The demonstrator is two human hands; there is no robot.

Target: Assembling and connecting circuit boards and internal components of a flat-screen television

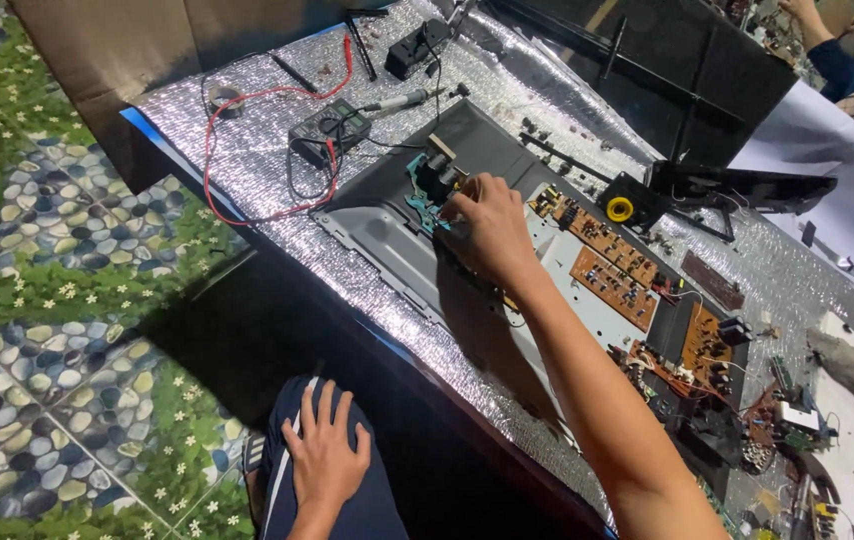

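Right hand (487,232): grip pinched on a small teal circuit board (419,196) at the open grey metal chassis (387,215); keep it level, lift gently. Left hand (325,450): released, flat on knee. Black multimeter (329,128) beyond on the silver surface (247,150).

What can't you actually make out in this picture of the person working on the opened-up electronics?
Head view only:
- Fingertips of the right hand: curled over the teal part, so the grip is hidden.
- Grey chassis: partly covered by the right forearm.
- Brown circuit boards: components too small to identify.
- Multimeter: display too small to read.
- Another person's arm: cut off by the top edge.
- Left hand resting on a knee: wrist cut off by the bottom edge.
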